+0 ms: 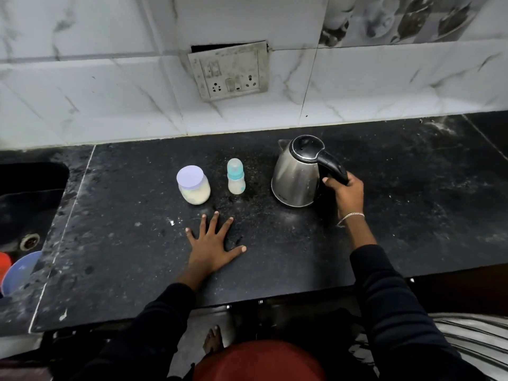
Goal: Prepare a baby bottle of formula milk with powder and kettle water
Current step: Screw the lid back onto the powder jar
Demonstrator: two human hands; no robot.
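Obs. — dark stone table (pixel 275 257), three task items in a rough row left to right: powder jar (pixel 193 185), baby bottle (pixel 235 176), kettle (pixel 297 173). All upright, standing apart from one another.

Right hand (pixel 346 192): fingers curled round the black kettle handle (pixel 331 163), a closed grip; kettle base rests on the table, not lifted. Spout points away toward the wall and to the left, i.e. roughly bottle-ward. Kettle lid down.

Left hand (pixel 215 244): flat on the table, fingers spread, holding nothing. It lies just in front of the gap between jar and bottle — nearer both than the right hand is.

Bottle: long axis vertical, clear cap and teal collar on. Contents look pale; fill level cannot be judged. Jar: lilac lid on, cream powder inside.

Key relation: bottle sits left of the kettle, between it and the jar, beyond the left fingertips. Judgement: bottle must be uncapped before any pour, and the free left hand is best placed for that; then the kettle needs only a short leftward carry.

Writing: small dark mark low on the kettle body, unreadable. No legible label on jar or bottle
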